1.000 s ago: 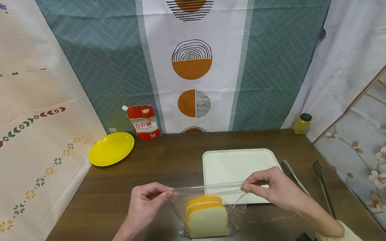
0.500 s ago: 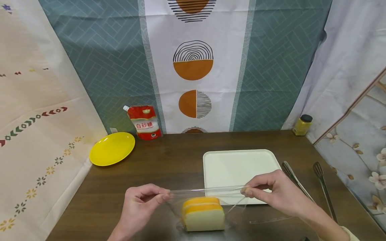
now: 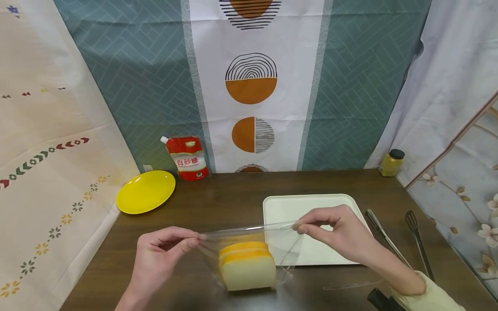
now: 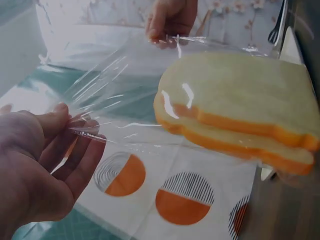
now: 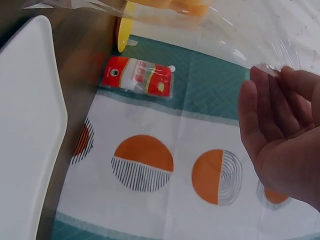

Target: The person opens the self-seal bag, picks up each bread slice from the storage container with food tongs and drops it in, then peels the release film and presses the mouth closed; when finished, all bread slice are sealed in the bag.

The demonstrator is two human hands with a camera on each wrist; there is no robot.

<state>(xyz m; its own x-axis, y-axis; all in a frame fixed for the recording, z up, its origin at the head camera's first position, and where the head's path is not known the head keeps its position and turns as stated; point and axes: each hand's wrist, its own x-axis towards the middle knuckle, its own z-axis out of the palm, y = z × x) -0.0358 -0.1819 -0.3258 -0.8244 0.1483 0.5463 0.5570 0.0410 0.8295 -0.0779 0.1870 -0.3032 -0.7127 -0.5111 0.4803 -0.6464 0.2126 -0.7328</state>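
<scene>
Two bread slices [image 3: 249, 272] with orange crusts stand side by side inside a clear plastic bag [image 3: 288, 255]. My left hand [image 3: 157, 255] pinches the left corner of the bag's upper edge between thumb and fingers. At the opposite corner my right hand [image 3: 338, 233] pinches the same edge, so the film is stretched between them. In the left wrist view the slices [image 4: 240, 95] lie apart from the left hand [image 4: 45, 165], with film between. The right wrist view shows the right hand [image 5: 285, 115] with its thumb against the fingers on the film.
A white tray [image 3: 330, 250] lies behind the right hand. Metal tongs [image 3: 383, 233] and a dark slotted utensil [image 3: 418, 242] lie to its right. At the back are a yellow plate [image 3: 145, 192], a red and white sugar pouch [image 3: 189, 160] and a yellow jar [image 3: 391, 164].
Both hands have moved left and slightly up, carrying the bag and bread along. The grip on the two corners is the same; tray, plate and pouch have stayed put.
</scene>
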